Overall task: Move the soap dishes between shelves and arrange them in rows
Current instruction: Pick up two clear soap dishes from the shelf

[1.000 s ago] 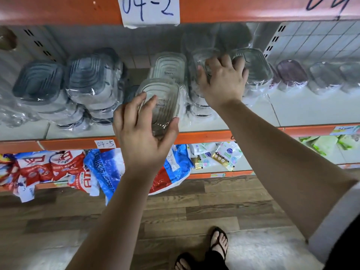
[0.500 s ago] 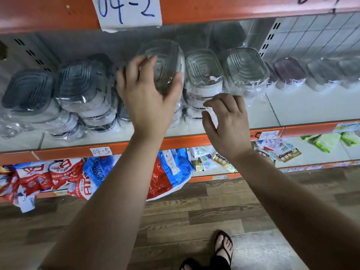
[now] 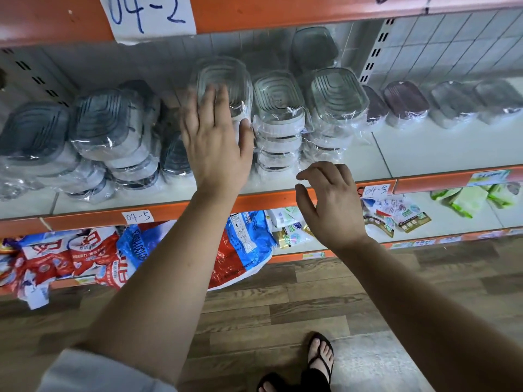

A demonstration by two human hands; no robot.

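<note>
Clear, film-wrapped oval soap dish [image 3: 226, 77] with a ribbed face sits at the top of the leftmost clear stack on the white shelf board [image 3: 430, 148], tilted so the ribbed side faces you. Your left hand [image 3: 215, 145] lies flat against its lower front, fingers straight and close together, fingertips over the ribbing, thumb spread out to the right towards the neighbouring stack. It grips nothing and only rests against the wrap. The dish is blurred, so you cannot tell how squarely it sits on the ones beneath.

Just to its right stands the middle stack of clear soap dishes [image 3: 278, 117], and beside that the right-hand clear stack [image 3: 336, 103]. Both lean the same way, so the three make a row.

Your right hand [image 3: 331, 205] hovers lower, in front of the orange shelf edge [image 3: 430, 182]. It is below the middle stack and apart from it, with fingers loosely curled and holding nothing.

Left of your left hand, the grey wrapped soap dishes [image 3: 104, 123] lie in untidy leaning piles. Farther right on the same board sit dark purple soap dishes [image 3: 404, 103]. A handwritten paper tag reading 04-5 [image 3: 137, 217] is stuck to the orange edge below your left forearm
</note>
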